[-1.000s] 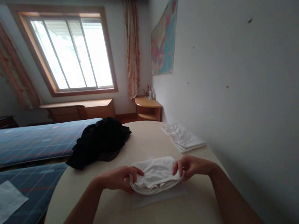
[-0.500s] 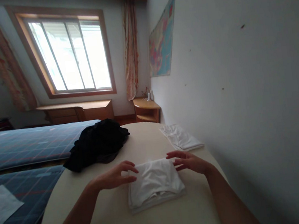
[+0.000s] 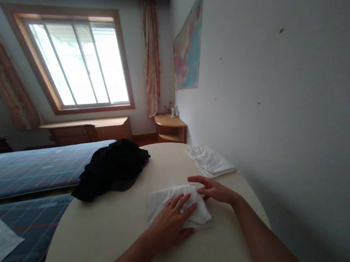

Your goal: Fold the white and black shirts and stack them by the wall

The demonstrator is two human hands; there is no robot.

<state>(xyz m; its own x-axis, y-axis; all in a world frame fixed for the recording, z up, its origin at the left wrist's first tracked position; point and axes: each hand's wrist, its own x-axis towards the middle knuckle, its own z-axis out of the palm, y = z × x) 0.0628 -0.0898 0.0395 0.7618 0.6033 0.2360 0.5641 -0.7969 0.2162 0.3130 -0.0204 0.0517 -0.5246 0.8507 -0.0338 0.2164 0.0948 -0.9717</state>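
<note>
Smoothing, by the look of it: left hand (image 3: 169, 227) laid palm-down, fingers spread, over a folded white cloth (image 3: 158, 199).
Right hand (image 3: 216, 190) at its right side, fingers loosely parted, contact unclear. Cloth lies mid-width on the cream round-edged table (image 3: 168, 159); a second folded white cloth (image 3: 212, 162) by the far right edge. Next move seems to want light, even pressure.

The left hand (image 3: 172, 221) lies spread, palm down, while the right hand (image 3: 214, 190) curves loosely nearby, open and empty.
</note>
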